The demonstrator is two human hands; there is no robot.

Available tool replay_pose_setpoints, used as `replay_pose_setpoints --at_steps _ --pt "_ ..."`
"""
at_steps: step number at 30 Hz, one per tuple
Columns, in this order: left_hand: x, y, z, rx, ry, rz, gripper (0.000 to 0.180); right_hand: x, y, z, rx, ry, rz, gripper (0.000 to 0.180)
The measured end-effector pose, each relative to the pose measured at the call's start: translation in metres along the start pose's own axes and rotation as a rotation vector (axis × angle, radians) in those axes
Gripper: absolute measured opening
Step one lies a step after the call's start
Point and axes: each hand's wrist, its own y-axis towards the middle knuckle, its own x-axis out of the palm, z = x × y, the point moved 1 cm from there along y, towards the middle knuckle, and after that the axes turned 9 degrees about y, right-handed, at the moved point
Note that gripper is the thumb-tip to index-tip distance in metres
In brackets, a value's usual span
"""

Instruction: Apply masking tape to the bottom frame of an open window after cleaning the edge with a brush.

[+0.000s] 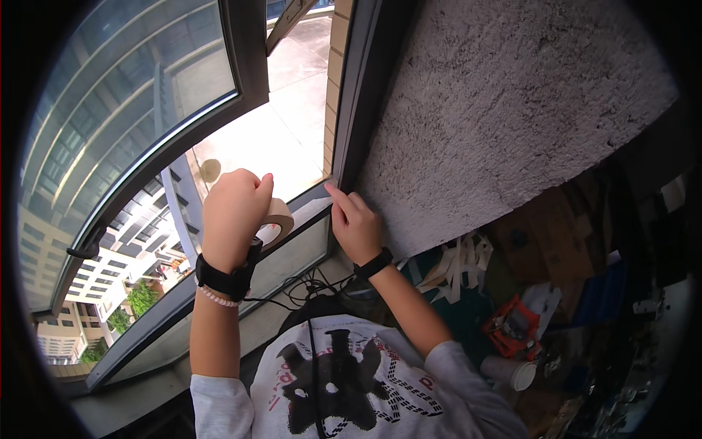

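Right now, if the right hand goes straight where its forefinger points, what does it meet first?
The right hand would probably meet the window frame near its corner, though depth is unclear.

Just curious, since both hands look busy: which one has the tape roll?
The left hand, the one wearing the pale beaded bracelet. It grips the tan tape roll; the right hand, near the window frame, has no roll.

Cannot see all of tape roll (282, 212) at 9 o'clock, partly covered by left hand (235, 208). Cannot see that hand's curled fingers, nor curled fingertips on right hand (360, 230). Cannot follow shirt (395, 358) past lower edge, 6 o'clock, or window (253, 69) past upper edge, 11 o'clock. Cannot identify clutter (563, 358) toward 4 o'clock: dim, blurred.
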Motion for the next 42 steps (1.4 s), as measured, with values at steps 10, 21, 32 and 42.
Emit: replay_pose_setpoints --at_steps 10,21,32,42 --pt "0.001 -0.001 0.009 -0.013 0.111 0.084 0.037 -0.008 -0.012 0.009 -0.238 0.08 -0.069 0.026" --pt "-0.005 -0.014 0.001 0.08 -0.123 0.47 0.034 0.027 -0.01 -0.018 -0.43 0.205 -0.167 0.025" --pt "0.018 -0.053 -0.05 0.136 -0.357 0.613 0.021 0.038 -0.013 -0.013 -0.414 0.261 -0.056 0.017" --pt "0.049 -0.062 -0.09 -0.096 -1.026 0.476 0.035 0.039 -0.013 -0.013 -0.418 0.271 -0.052 0.019"
